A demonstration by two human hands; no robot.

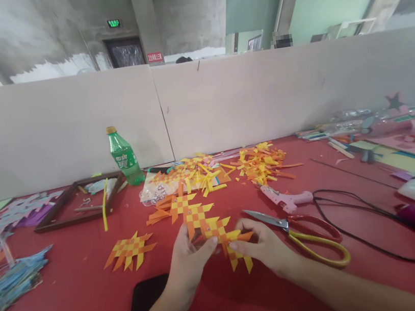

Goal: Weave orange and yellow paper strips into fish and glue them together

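Between my two hands is a chain of woven paper fish [197,216], checkered in orange and yellow with pointed strip ends. My left hand [192,253] grips its middle from the left, thumb on top. At its lower right end, my right hand [260,243] pinches it between thumb and fingers. A separate woven paper fish [130,251] lies flat on the red table, left of my left hand. Scissors [300,237] with one red and one yellow handle rest just right of my right hand. Behind them lies a pink glue gun [286,198] with a black cord.
Piles of orange and yellow paper strips [260,163] lie toward the back. A green bottle [125,157] stands by the white partition [71,123], beside a brown frame [59,225]. A black phone [146,298] lies near my left forearm. Blue strips [15,285] are at left.
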